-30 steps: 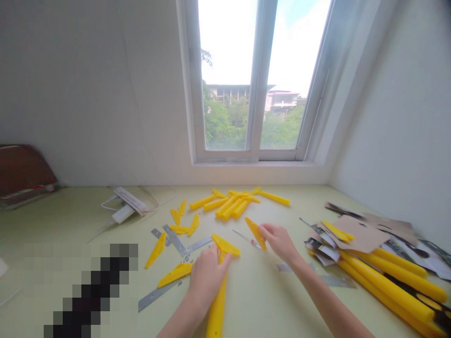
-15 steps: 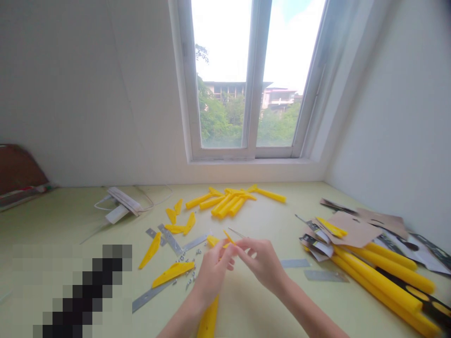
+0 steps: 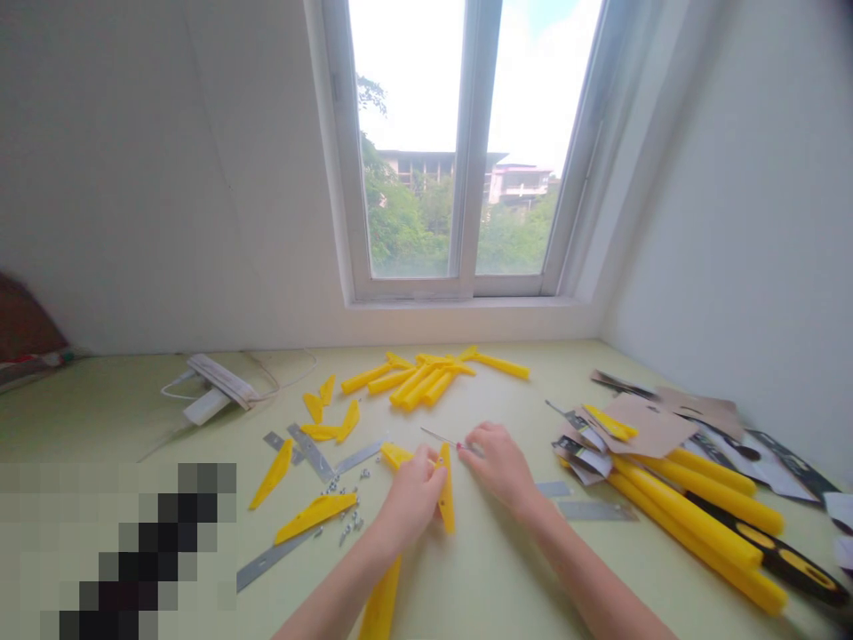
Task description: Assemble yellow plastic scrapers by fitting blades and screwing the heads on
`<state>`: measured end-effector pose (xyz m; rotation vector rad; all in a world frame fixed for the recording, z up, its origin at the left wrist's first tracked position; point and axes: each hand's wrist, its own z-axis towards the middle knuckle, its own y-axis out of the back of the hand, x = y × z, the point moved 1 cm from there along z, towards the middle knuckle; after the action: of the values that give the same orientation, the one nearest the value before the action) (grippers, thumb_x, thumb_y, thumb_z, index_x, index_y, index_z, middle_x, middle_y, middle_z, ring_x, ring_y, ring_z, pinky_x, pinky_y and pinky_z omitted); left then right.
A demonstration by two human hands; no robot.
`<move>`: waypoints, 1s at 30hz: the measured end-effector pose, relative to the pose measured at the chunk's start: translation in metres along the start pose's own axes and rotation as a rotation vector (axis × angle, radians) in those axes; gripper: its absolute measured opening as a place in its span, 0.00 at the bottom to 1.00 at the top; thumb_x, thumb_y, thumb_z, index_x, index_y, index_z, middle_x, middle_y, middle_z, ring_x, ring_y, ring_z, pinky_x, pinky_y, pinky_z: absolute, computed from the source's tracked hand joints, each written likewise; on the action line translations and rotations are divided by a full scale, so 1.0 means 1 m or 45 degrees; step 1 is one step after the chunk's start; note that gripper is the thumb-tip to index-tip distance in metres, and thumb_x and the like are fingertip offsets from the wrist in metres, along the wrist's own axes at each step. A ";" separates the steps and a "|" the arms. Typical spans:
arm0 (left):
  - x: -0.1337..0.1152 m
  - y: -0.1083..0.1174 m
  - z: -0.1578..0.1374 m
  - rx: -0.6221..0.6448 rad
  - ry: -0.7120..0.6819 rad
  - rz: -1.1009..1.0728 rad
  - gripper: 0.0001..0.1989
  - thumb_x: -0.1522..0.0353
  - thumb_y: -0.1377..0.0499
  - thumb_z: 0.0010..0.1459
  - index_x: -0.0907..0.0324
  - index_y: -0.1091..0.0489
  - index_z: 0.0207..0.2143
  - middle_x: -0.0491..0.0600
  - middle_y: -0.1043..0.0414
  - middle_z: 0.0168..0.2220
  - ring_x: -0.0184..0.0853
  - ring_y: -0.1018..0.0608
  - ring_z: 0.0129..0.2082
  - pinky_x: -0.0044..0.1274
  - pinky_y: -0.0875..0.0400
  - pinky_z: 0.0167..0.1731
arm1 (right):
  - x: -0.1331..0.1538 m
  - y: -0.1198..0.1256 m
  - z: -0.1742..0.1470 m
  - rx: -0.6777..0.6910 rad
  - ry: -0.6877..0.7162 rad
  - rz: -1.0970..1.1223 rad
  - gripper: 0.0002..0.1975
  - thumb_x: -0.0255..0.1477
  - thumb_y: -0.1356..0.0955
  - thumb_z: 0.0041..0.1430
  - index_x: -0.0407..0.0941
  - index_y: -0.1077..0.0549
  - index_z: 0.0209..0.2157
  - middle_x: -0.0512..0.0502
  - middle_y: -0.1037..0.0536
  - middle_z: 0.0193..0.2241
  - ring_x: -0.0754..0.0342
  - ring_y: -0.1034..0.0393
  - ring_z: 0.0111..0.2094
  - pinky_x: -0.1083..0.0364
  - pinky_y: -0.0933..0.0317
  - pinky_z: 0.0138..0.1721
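My left hand (image 3: pixel 417 493) is closed on a flat, tapered yellow plastic piece (image 3: pixel 446 498), which stands nearly upright at its fingers. Below that wrist lies a yellow handle (image 3: pixel 381 604); its wider yellow head (image 3: pixel 394 455) shows past the knuckles, and whether the hand touches it is unclear. To the right, my right hand (image 3: pixel 497 462) has its fingers closed around the handle of a thin screwdriver (image 3: pixel 436 435), whose shaft points left and away. Small screws (image 3: pixel 350 524) are scattered left of the left hand, near another yellow tapered piece (image 3: pixel 316 516).
Metal blades (image 3: pixel 313 452) and loose yellow pieces (image 3: pixel 272 476) lie at the left. Several yellow handles (image 3: pixel 417 387) are heaped toward the window. Cardboard packaging (image 3: pixel 657 422) and long yellow handles (image 3: pixel 693 511) crowd the right side. A white power strip (image 3: pixel 219 378) sits back left.
My right hand has left the yellow piece and moved onto the screwdriver. The left hand still holds the piece, now turned more upright. The view has shifted slightly right.
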<state>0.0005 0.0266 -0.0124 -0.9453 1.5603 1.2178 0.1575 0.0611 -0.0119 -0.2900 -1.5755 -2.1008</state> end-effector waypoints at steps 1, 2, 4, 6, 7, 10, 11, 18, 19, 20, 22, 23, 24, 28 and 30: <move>0.001 -0.002 0.003 -0.026 -0.001 0.086 0.07 0.66 0.52 0.51 0.59 0.40 0.33 0.46 0.33 0.23 0.32 0.28 0.21 0.22 0.36 0.20 | 0.001 -0.001 0.000 0.003 -0.052 -0.007 0.09 0.32 0.37 0.52 0.43 0.28 0.26 0.43 0.25 0.31 0.51 0.33 0.36 0.56 0.44 0.37; 0.002 -0.003 0.006 -0.066 -0.014 0.183 0.06 0.67 0.52 0.50 0.59 0.40 0.32 0.46 0.32 0.23 0.32 0.29 0.21 0.22 0.37 0.20 | 0.000 0.000 0.001 0.006 -0.100 -0.006 0.10 0.32 0.38 0.53 0.43 0.28 0.26 0.42 0.25 0.30 0.51 0.33 0.35 0.56 0.43 0.35; 0.003 -0.004 0.012 -0.160 -0.063 0.342 0.05 0.70 0.50 0.48 0.59 0.38 0.30 0.48 0.31 0.25 0.33 0.28 0.24 0.22 0.37 0.24 | -0.004 0.005 0.003 0.012 -0.159 0.006 0.12 0.33 0.40 0.54 0.42 0.29 0.28 0.42 0.25 0.28 0.52 0.32 0.32 0.57 0.43 0.32; 0.003 -0.004 0.018 -0.228 -0.100 0.398 0.04 0.70 0.48 0.47 0.59 0.37 0.29 0.51 0.29 0.28 0.35 0.28 0.28 0.23 0.38 0.29 | -0.012 0.015 0.005 0.078 -0.142 0.074 0.13 0.34 0.41 0.56 0.42 0.30 0.31 0.45 0.25 0.24 0.55 0.31 0.27 0.58 0.43 0.28; 0.003 -0.003 0.020 -0.254 -0.113 0.404 0.04 0.70 0.48 0.47 0.59 0.36 0.28 0.51 0.29 0.28 0.36 0.28 0.30 0.24 0.39 0.30 | -0.016 0.021 0.006 0.139 -0.103 0.136 0.12 0.34 0.41 0.56 0.42 0.30 0.33 0.48 0.25 0.22 0.56 0.32 0.24 0.59 0.43 0.26; 0.003 -0.002 0.022 -0.318 -0.137 0.414 0.07 0.66 0.49 0.49 0.59 0.35 0.30 0.51 0.28 0.28 0.36 0.28 0.30 0.24 0.40 0.31 | -0.025 0.041 0.004 0.346 0.087 0.356 0.13 0.34 0.41 0.55 0.43 0.29 0.33 0.51 0.27 0.21 0.57 0.34 0.23 0.60 0.43 0.25; 0.003 -0.001 0.022 -0.338 -0.137 0.412 0.08 0.66 0.49 0.49 0.59 0.35 0.30 0.51 0.28 0.28 0.36 0.28 0.29 0.24 0.40 0.31 | -0.026 0.046 0.003 0.363 0.123 0.390 0.13 0.34 0.41 0.55 0.43 0.28 0.34 0.50 0.26 0.23 0.57 0.34 0.24 0.60 0.43 0.26; 0.000 0.003 0.018 -0.394 -0.185 0.360 0.09 0.65 0.49 0.49 0.60 0.34 0.31 0.53 0.27 0.31 0.36 0.27 0.29 0.25 0.38 0.32 | -0.010 0.054 -0.007 0.265 0.182 0.407 0.14 0.32 0.41 0.55 0.44 0.26 0.33 0.49 0.25 0.26 0.56 0.34 0.27 0.59 0.43 0.29; 0.000 0.003 0.018 -0.400 -0.195 0.353 0.09 0.65 0.49 0.50 0.60 0.34 0.31 0.53 0.27 0.32 0.36 0.27 0.29 0.25 0.38 0.32 | -0.007 0.053 -0.008 0.263 0.187 0.406 0.13 0.31 0.41 0.55 0.44 0.26 0.32 0.49 0.25 0.26 0.56 0.34 0.27 0.59 0.43 0.28; 0.000 0.003 0.018 -0.407 -0.199 0.351 0.08 0.66 0.49 0.50 0.60 0.34 0.31 0.53 0.27 0.32 0.35 0.27 0.29 0.25 0.38 0.32 | -0.006 0.051 -0.008 0.260 0.188 0.403 0.13 0.31 0.41 0.55 0.44 0.26 0.32 0.49 0.24 0.26 0.56 0.34 0.26 0.60 0.44 0.28; 0.000 0.003 0.018 -0.418 -0.204 0.358 0.08 0.66 0.49 0.50 0.60 0.34 0.31 0.52 0.27 0.32 0.35 0.27 0.28 0.25 0.37 0.32 | -0.004 0.050 -0.009 0.255 0.192 0.406 0.13 0.31 0.41 0.55 0.44 0.26 0.33 0.49 0.25 0.25 0.56 0.35 0.25 0.60 0.44 0.26; 0.000 0.003 0.018 -0.421 -0.208 0.363 0.07 0.67 0.49 0.50 0.59 0.35 0.31 0.52 0.28 0.31 0.35 0.27 0.28 0.24 0.37 0.31 | -0.003 0.050 -0.009 0.256 0.197 0.410 0.13 0.30 0.41 0.55 0.44 0.26 0.33 0.49 0.25 0.25 0.57 0.35 0.25 0.60 0.45 0.26; 0.000 0.003 0.018 -0.422 -0.214 0.368 0.07 0.67 0.49 0.50 0.59 0.35 0.31 0.52 0.28 0.31 0.34 0.27 0.28 0.24 0.37 0.31 | -0.003 0.050 -0.009 0.256 0.200 0.413 0.13 0.30 0.41 0.55 0.44 0.26 0.33 0.49 0.25 0.25 0.57 0.36 0.24 0.60 0.45 0.26; 0.001 0.003 0.019 -0.423 -0.221 0.399 0.06 0.68 0.49 0.50 0.60 0.35 0.30 0.51 0.28 0.30 0.34 0.28 0.27 0.24 0.37 0.30 | -0.002 0.051 -0.010 0.256 0.200 0.391 0.13 0.31 0.41 0.56 0.44 0.27 0.33 0.50 0.28 0.21 0.58 0.39 0.22 0.60 0.48 0.23; 0.001 0.003 0.018 -0.425 -0.231 0.423 0.06 0.69 0.49 0.50 0.60 0.35 0.30 0.51 0.28 0.29 0.34 0.27 0.27 0.24 0.37 0.30 | -0.002 0.050 -0.010 0.263 0.199 0.386 0.13 0.31 0.41 0.56 0.44 0.27 0.33 0.51 0.29 0.20 0.58 0.41 0.21 0.60 0.49 0.23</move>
<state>0.0012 0.0452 -0.0143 -0.7713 1.4307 1.7890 0.1856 0.0415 0.0265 -0.2665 -1.5335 -1.6767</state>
